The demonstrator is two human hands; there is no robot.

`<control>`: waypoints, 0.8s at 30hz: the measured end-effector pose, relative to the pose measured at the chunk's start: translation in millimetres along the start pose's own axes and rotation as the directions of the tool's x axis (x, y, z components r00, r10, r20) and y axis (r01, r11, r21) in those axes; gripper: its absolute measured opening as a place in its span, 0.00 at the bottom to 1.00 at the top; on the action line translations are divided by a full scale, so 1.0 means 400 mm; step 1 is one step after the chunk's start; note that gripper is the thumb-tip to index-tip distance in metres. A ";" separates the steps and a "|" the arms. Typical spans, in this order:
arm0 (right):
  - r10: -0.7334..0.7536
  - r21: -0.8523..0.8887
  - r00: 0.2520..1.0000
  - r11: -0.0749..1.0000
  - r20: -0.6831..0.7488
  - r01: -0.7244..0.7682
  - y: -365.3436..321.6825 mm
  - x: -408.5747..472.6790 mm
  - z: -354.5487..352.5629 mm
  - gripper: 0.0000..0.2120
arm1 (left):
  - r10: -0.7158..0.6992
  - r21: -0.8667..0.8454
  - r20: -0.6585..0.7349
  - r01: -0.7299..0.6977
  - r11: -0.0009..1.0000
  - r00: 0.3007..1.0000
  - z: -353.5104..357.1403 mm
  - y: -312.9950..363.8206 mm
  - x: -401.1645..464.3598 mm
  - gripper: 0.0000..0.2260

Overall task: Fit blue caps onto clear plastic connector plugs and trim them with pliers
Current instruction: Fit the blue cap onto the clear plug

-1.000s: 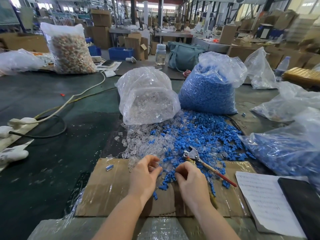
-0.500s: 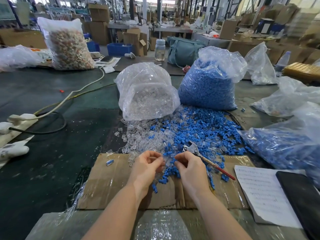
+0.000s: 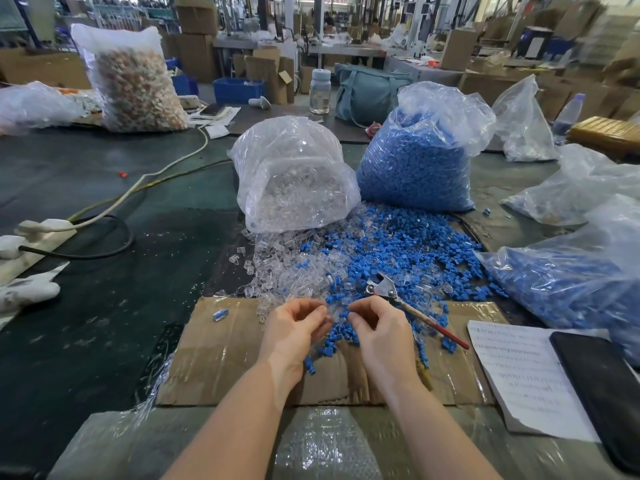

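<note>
My left hand (image 3: 298, 327) and my right hand (image 3: 379, 329) meet fingertip to fingertip over the cardboard sheet (image 3: 221, 355). The left fingers pinch a small clear plug (image 3: 329, 315). The right fingers pinch a blue cap (image 3: 343, 313) against it. How far the two are joined is too small to tell. Pliers (image 3: 384, 289) with a red handle lie just beyond my right hand, the handle running behind it to the right. Loose clear plugs (image 3: 287, 275) and loose blue caps (image 3: 408, 251) are spread in front. One capped plug (image 3: 220, 314) lies alone on the cardboard's left.
An open bag of clear plugs (image 3: 294, 178) and a bag of blue caps (image 3: 415, 161) stand behind the pile. Another bag with blue parts (image 3: 568, 282) lies at right. A paper sheet (image 3: 519, 372) and a black phone (image 3: 602, 389) sit near right. Cables and a power strip (image 3: 38, 233) lie left.
Both hands have moved a little forward toward the pile and come closer together at the fingertips. The view has shifted slightly.
</note>
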State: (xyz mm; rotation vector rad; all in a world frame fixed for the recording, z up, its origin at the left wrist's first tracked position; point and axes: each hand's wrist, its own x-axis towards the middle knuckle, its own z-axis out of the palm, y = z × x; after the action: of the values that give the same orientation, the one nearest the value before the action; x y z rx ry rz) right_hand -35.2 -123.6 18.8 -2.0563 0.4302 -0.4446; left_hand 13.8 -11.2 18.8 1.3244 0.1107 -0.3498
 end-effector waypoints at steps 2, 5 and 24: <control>0.002 0.028 1.000 1.000 -0.010 -0.001 -0.002 -0.001 0.001 0.06 | -0.006 -0.042 -0.005 0.006 0.999 1.000 0.003 0.004 -0.006 0.04; -0.009 0.047 1.000 0.999 -0.018 0.010 -0.004 -0.005 0.001 0.06 | -0.004 -0.069 -0.008 0.003 0.998 1.000 0.006 0.004 -0.013 0.05; -0.081 0.077 0.996 0.993 -0.048 0.084 0.002 -0.012 0.005 0.06 | 0.039 0.132 -0.048 -0.032 0.991 0.998 -0.006 -0.028 -0.026 0.04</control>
State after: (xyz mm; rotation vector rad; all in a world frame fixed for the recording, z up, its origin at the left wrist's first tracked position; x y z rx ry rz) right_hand -38.5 -120.0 16.5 -1.9954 0.3495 -0.5498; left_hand 0.9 -9.4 10.5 1.4637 0.1075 -0.2976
